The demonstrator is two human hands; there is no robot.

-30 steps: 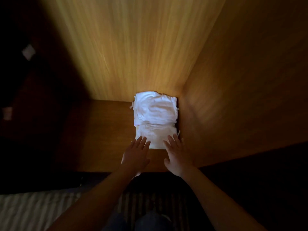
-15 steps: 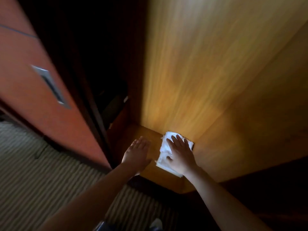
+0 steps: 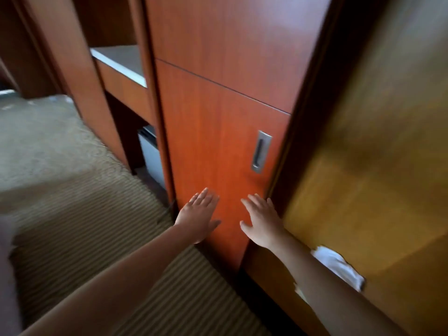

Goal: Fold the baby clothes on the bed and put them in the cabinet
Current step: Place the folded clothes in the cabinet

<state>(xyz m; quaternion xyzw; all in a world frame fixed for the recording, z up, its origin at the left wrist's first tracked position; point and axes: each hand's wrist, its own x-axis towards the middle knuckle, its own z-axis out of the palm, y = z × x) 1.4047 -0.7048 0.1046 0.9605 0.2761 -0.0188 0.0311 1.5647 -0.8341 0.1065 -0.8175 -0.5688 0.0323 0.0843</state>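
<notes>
I see both bare forearms reaching up from the bottom of the frame toward the reddish-brown wooden sliding door [image 3: 218, 105] at centre. The left hand [image 3: 198, 214] is held flat, back toward me, fingers straight and close together, thumb out to the right. The right hand [image 3: 263, 221] sits just beside it near the door's right edge, also flat, fingers straight and slightly spread, thumb pointing left. Neither hand holds anything, and I cannot tell whether the palms actually touch the panel. Above the right hand is the door's recessed brushed-metal pull handle [image 3: 260, 151]. The white folded baby clothes [image 3: 339, 265] lie at lower right on the floor of the open, yellow-lit wooden cabinet [image 3: 388, 166], partly hidden behind my right forearm. Beige striped carpet [image 3: 84, 226] fills the lower left, and a grey-topped wooden desk [image 3: 121, 59] stands at upper left.
</notes>
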